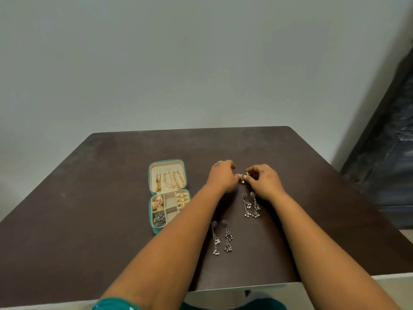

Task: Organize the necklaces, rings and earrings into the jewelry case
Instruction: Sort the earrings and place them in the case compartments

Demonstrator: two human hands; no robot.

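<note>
A teal jewelry case (154, 229) lies open on the dark table (100, 175). Its lid holds gold necklaces (171, 180); its tray holds gold rings (182, 199), gold earrings (157, 202) and silver pieces (159, 219). To the right of the case, my left hand (222, 176) and my right hand (264, 181) meet over the table, both pinching a small gold earring (242, 178). One pair of long silver dangle earrings (251, 205) lies just below my right hand. A second silver pair (221, 238) lies nearer to me, between my forearms.
The table's front edge (245, 285) runs just past my forearms. A pale wall stands behind the table. Dark wrapped material (388, 166) stands at the right. My left forearm covers the case's lower right corner.
</note>
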